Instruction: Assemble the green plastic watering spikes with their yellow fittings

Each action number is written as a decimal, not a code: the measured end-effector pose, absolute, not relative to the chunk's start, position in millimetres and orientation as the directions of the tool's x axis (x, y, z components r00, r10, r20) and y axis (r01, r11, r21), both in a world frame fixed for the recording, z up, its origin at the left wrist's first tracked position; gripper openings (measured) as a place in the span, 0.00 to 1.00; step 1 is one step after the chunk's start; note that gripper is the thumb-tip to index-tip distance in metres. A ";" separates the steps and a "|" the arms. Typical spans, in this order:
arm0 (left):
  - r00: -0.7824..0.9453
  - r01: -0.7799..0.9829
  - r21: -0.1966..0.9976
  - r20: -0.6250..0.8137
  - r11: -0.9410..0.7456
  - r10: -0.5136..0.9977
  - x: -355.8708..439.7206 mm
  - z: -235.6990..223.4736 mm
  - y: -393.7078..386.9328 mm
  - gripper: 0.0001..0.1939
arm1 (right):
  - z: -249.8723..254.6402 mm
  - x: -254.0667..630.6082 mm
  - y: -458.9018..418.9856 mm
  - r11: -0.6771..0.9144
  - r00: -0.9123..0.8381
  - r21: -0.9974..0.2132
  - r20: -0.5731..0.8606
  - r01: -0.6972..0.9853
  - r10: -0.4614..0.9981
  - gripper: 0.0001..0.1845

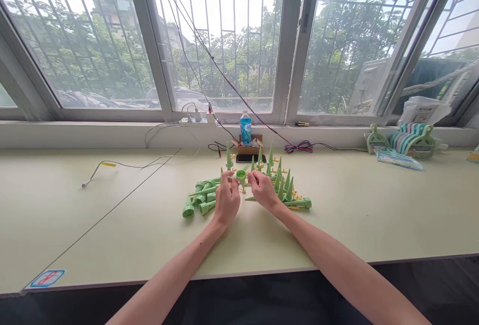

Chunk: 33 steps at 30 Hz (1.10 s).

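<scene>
Between my hands a green plastic watering spike [241, 175] points its round open end up at me. My left hand [227, 200] curls its thumb and fingers against the left side of that spike. At the spike's right, my right hand [263, 189] is closed in a pinch; whatever its fingertips hold is too small to make out. Several green spikes [205, 207] lie in a pile beside my left hand. More spikes [288, 189] stand point up around and beyond my right hand, among small yellow valve pieces [297, 197].
A blue-labelled bottle [246, 129] stands in a small cardboard box [250, 150] behind the spikes, with a dark phone [245, 158] before it. Cables [299, 146] lie along the sill. Small dustpan sets [411, 139] sit at the far right. A white cable [112, 163] crosses the left table.
</scene>
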<state>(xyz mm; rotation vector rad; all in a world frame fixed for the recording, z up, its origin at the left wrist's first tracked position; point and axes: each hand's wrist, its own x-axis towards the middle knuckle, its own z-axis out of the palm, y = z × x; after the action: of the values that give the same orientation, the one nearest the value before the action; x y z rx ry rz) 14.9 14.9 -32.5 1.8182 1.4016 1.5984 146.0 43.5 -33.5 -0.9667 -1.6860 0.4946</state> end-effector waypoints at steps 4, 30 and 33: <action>-0.145 0.171 0.918 0.382 -0.357 0.913 16.5 -27.4 13.2 0.12 | -33.8 144.6 41.7 0.611 -0.157 -0.715 0.598 0.339 0.786 0.19; 0.004 -0.078 0.972 0.223 -0.222 0.975 16.9 -20.0 4.5 0.08 | -35.2 148.7 40.9 0.594 -0.200 -0.720 0.563 0.358 0.802 0.19; 0.003 -0.051 0.973 0.227 -0.226 0.974 16.4 -19.3 3.3 0.08 | -36.3 147.7 41.1 0.597 -0.212 -0.717 0.560 0.361 0.801 0.19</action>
<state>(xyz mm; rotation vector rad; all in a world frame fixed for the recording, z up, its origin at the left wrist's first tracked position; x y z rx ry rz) 16.4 3.3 -19.3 1.3410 1.0484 1.3911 147.7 41.1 -36.3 -0.9451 -1.8095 0.5428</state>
